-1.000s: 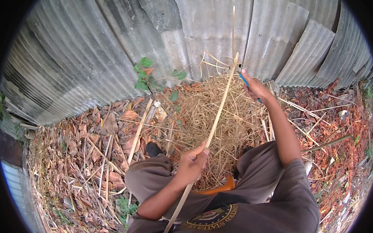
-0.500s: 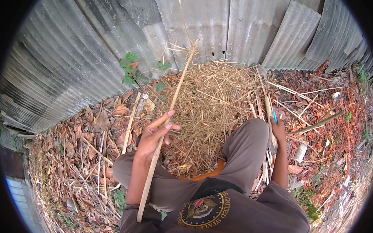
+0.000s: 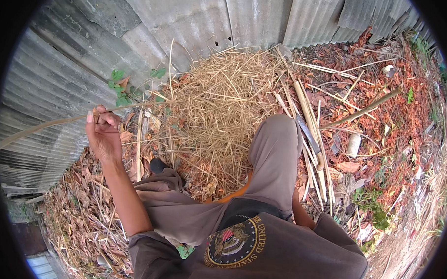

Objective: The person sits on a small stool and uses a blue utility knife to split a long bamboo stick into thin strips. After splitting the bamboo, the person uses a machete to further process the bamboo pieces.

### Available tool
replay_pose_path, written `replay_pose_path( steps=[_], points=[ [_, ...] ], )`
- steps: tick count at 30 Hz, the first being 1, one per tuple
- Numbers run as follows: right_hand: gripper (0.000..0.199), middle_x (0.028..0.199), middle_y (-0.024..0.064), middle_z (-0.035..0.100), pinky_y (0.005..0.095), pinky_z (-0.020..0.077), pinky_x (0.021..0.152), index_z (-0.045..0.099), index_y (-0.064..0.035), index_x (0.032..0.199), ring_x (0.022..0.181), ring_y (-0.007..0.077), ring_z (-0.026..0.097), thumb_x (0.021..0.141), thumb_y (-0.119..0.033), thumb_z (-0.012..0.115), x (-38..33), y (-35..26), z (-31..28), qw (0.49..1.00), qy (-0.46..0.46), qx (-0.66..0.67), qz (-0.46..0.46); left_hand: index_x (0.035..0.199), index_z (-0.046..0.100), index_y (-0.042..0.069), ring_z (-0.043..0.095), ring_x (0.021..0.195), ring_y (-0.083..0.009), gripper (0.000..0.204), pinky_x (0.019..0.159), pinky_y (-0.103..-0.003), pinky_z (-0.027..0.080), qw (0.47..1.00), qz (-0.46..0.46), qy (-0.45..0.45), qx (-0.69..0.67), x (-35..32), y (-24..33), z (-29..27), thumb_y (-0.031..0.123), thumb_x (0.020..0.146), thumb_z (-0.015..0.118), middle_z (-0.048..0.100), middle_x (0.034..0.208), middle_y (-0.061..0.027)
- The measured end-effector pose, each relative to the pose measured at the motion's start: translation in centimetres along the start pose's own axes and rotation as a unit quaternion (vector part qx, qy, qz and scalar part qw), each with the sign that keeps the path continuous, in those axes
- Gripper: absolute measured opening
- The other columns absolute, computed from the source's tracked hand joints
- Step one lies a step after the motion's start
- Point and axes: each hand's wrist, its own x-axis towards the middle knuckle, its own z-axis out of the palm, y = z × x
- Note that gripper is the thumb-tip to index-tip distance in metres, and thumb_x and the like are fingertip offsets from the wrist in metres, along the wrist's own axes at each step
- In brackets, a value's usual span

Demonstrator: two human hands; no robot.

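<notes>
Left hand (image 3: 102, 134) is clenched around a thin bamboo strip (image 3: 41, 126), held out sideways; right hand hides behind the knee, grip unknowable; shavings pile (image 3: 217, 115) beyond the fist looks deep; uncut sticks (image 3: 314, 136) wait.

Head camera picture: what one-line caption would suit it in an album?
Seated person's left hand grips a thin bamboo strip beside a straw pile at a corrugated metal wall.
</notes>
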Motion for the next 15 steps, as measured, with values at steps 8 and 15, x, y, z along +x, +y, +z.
replay_pose_path(
  steps=[8,15],
  points=[
    [0.027,0.081,0.0191,0.068,0.0414,0.053,0.071,0.063,-0.0004,0.089,0.079,0.0365,0.067,0.07,-0.019,0.069,-3.3,-2.7,-2.4,0.997,0.03,-0.041,0.064,0.069,0.05,0.009,0.03,0.052,-0.0066,0.042,0.051,-0.024,0.022,0.938,-0.023,0.135,0.319,-2.2,0.3,3.4,0.04,0.097,0.053,0.037,0.059,0.0029],
    [0.026,0.089,0.0245,0.066,0.0473,0.0508,0.08,0.061,-0.0014,0.089,0.088,0.0382,0.066,0.075,-0.023,0.067,-4.8,-0.1,-7.1,0.983,0.093,-0.054,0.151,0.068,0.047,0.008,0.03,0.053,-0.007,0.043,0.051,-0.023,0.024,0.897,-0.12,0.083,0.418,-3.4,-6.2,2.2,0.038,0.099,0.047,0.036,0.06,0.0039]
  ],
)
